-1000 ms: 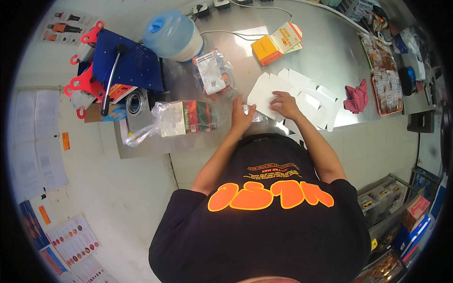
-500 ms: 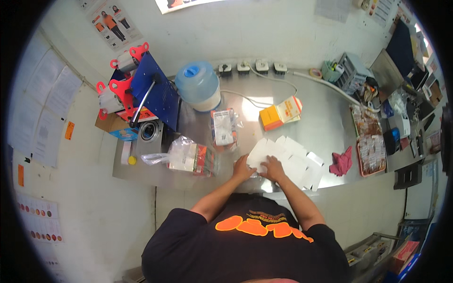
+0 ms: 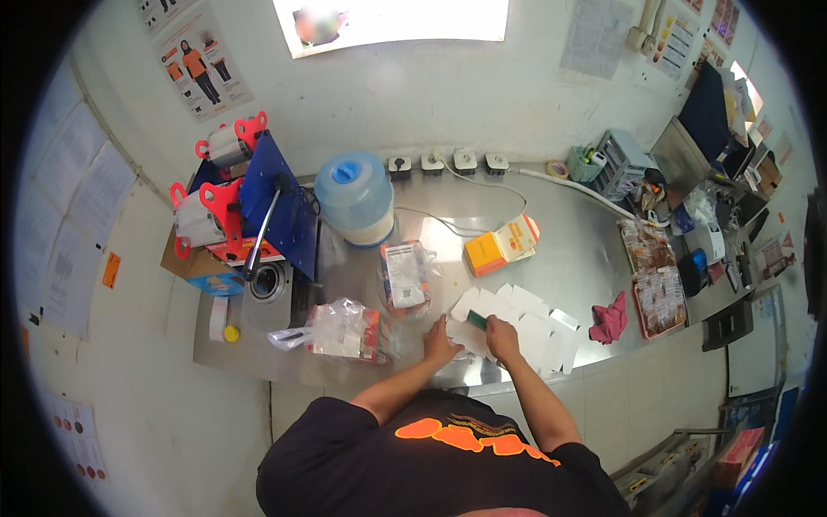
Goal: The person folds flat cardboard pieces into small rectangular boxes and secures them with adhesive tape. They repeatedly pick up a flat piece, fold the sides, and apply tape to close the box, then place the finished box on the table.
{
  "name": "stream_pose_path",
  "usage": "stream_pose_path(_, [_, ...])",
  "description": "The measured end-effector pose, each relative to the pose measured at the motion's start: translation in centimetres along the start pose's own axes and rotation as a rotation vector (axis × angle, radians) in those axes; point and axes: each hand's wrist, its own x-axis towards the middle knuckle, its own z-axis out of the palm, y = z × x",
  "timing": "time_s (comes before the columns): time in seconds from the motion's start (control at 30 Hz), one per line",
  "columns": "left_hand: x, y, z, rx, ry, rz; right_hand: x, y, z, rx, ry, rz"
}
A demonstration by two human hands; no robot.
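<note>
Right hand [image 3: 501, 339]: we are seeing it closed, gripping the green piece at the fingertips, the forearm reaching in from below.
Green piece [image 3: 476, 319]: we are finding it poking out up and left of the right hand, lying over the left part of the white card; the left hand is sitting just down and left of it.
White card [image 3: 536, 326]: we are seeing flat, flapped sheets overlapping on the steel table [image 3: 594, 250], spreading under the green piece and out to the right beyond the right hand.
Left hand [image 3: 439, 342]: we are noting it at the card's left edge, fingers pointing away from the body; we are not managing to tell whether it is pinching the edge or only resting there.
Bagged packs: we are counting two, the flat pack [image 3: 405, 276] lying up and left of the left hand, the red pack [image 3: 373, 334] lying left of it.
Yellow box [image 3: 487, 254]: we are seeing it standing beyond the card.
Cloth [image 3: 610, 319]: we are noting it lying crumpled, right of the card.
</note>
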Motion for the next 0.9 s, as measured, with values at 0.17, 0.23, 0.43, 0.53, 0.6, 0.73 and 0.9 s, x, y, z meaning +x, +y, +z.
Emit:
stream_pose_path(0.17, [0.4, 2.8, -0.1, 0.006, 0.063, 0.015, -2.3, -5.2, -8.9, 0.068, 0.426, -0.062])
stream_pose_path(0.23, [0.1, 5.8, -1.8, -0.074, 0.294, 0.243, -3.3, -5.6, -10.5, 0.036, 0.605, -0.133])
stream_pose_path(0.43, [0.8, 15.0, -13.2, -0.453, 0.316, 0.719, -7.4, -13.0, -13.2, 0.283, 0.619, -0.155])
stream_pose_path(0.53, [-0.7, 17.1, -15.7, -0.495, 0.503, 0.714, -7.8, -14.5, -13.2, 0.294, 0.644, -0.228])
stream_pose_path(0.6, [-0.7, 18.0, -16.8, -0.481, 0.596, 0.740, -8.0, -16.0, -13.3, 0.271, 0.665, -0.268])
stream_pose_path(0.73, [-0.4, 17.8, -18.5, -0.473, 0.455, 0.772, -7.4, -18.0, -13.7, 0.133, 0.713, -0.341])
stream_pose_path(0.9, [-0.6, 16.8, -20.8, -0.483, -0.008, 0.816, -7.8, -18.1, -14.7, 0.170, 0.603, -0.354])
